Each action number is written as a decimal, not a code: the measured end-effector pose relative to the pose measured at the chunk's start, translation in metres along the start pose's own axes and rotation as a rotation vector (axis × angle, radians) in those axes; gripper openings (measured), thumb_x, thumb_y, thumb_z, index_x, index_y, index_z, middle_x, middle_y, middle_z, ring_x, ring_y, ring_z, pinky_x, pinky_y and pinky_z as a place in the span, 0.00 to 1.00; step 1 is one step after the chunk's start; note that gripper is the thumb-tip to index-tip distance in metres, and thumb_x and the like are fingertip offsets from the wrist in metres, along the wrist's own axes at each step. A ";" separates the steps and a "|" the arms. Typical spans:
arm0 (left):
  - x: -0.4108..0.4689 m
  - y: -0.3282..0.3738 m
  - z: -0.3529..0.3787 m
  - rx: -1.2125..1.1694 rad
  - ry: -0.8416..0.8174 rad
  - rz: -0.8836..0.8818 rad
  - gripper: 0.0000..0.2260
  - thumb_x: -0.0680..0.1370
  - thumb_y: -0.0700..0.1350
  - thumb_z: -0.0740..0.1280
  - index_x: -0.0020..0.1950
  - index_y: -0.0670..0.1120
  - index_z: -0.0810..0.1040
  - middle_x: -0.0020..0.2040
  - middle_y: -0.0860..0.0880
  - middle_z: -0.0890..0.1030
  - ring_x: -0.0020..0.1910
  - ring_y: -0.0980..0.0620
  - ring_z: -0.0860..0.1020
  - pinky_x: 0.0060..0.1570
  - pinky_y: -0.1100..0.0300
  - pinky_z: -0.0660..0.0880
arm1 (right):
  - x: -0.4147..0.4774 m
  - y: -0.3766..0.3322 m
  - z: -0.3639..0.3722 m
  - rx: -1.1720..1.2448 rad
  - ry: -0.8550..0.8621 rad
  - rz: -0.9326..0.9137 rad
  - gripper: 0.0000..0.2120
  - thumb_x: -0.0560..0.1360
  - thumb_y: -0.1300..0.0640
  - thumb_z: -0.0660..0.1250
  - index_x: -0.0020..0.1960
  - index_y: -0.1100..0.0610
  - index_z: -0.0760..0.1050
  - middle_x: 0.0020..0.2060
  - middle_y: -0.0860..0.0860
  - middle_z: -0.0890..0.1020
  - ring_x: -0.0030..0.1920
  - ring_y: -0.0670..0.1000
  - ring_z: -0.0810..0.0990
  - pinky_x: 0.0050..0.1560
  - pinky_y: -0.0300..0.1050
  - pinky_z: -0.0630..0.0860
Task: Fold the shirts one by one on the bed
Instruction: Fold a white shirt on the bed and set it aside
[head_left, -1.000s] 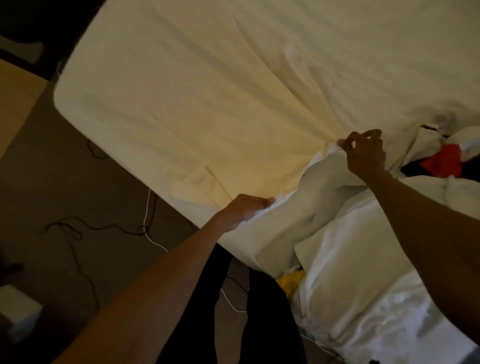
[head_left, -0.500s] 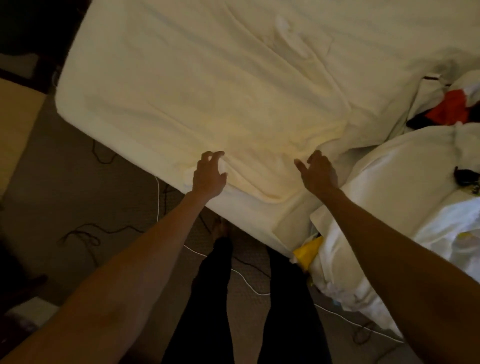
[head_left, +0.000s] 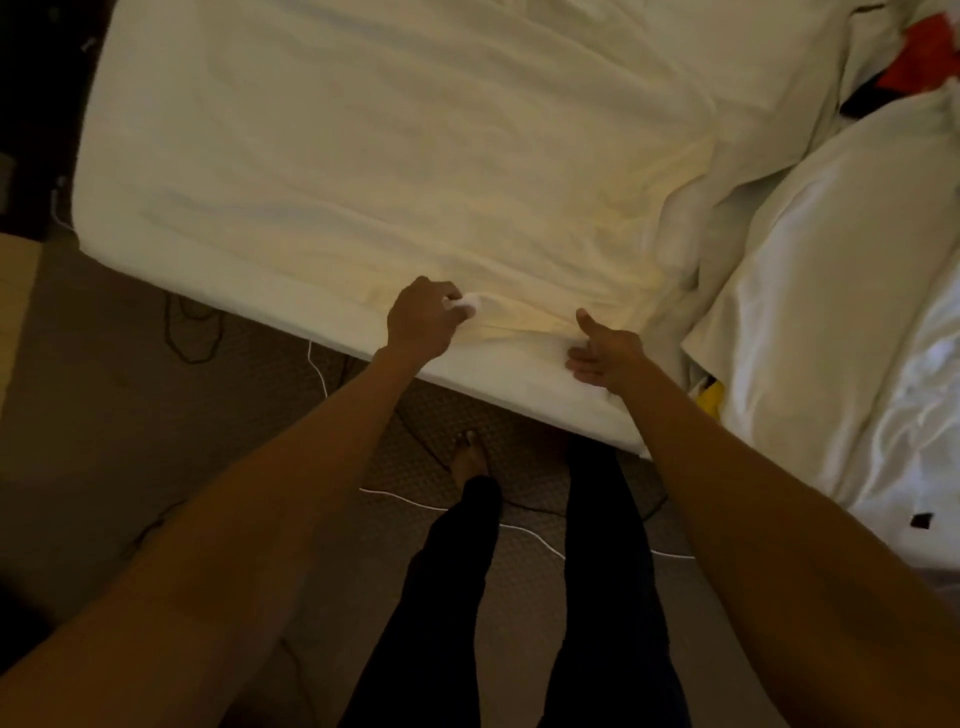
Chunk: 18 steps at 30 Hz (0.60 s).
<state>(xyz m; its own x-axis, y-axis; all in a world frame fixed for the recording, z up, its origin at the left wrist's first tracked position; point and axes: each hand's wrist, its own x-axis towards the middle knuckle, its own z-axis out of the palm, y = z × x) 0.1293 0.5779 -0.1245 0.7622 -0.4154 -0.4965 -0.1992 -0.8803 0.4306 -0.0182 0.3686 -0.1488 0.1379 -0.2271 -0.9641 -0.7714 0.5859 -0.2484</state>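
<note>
Both hands meet the white shirt (head_left: 415, 171) spread across the bed: left hand (head_left: 423, 325) pinching its hem, right hand (head_left: 605, 353) open.

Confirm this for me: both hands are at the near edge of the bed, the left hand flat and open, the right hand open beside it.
Not quite. In the head view the left hand is closed, pinching a fold of white fabric at the near edge of the bed. The right hand is open beside it, as you said.

Left hand (head_left: 423, 325) fisted, right hand (head_left: 605, 358) open, thumb up.
</note>
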 end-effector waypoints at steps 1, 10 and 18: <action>-0.011 -0.002 0.000 -0.033 -0.018 0.003 0.15 0.77 0.59 0.70 0.52 0.47 0.84 0.51 0.44 0.77 0.46 0.48 0.75 0.40 0.57 0.66 | -0.004 0.004 0.007 0.045 -0.034 0.020 0.27 0.73 0.40 0.71 0.56 0.62 0.71 0.49 0.58 0.82 0.43 0.54 0.82 0.39 0.49 0.80; -0.084 -0.047 0.008 -0.127 -0.397 0.044 0.13 0.75 0.57 0.73 0.47 0.47 0.84 0.40 0.52 0.83 0.38 0.53 0.81 0.48 0.51 0.80 | -0.030 0.043 0.052 0.389 0.108 -0.045 0.15 0.75 0.60 0.73 0.58 0.63 0.73 0.49 0.57 0.79 0.49 0.56 0.79 0.43 0.53 0.82; -0.092 -0.041 -0.007 -0.132 -0.450 0.044 0.15 0.76 0.56 0.73 0.50 0.45 0.84 0.43 0.48 0.83 0.38 0.53 0.80 0.45 0.57 0.78 | -0.055 0.097 0.023 -0.445 0.420 -0.191 0.18 0.73 0.50 0.74 0.56 0.60 0.75 0.56 0.58 0.80 0.60 0.59 0.78 0.60 0.53 0.75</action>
<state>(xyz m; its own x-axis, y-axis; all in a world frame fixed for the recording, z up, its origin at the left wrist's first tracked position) 0.0715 0.6533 -0.0915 0.4061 -0.5354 -0.7406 -0.1235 -0.8351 0.5361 -0.0869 0.4558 -0.1217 0.1130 -0.6336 -0.7653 -0.9538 0.1467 -0.2622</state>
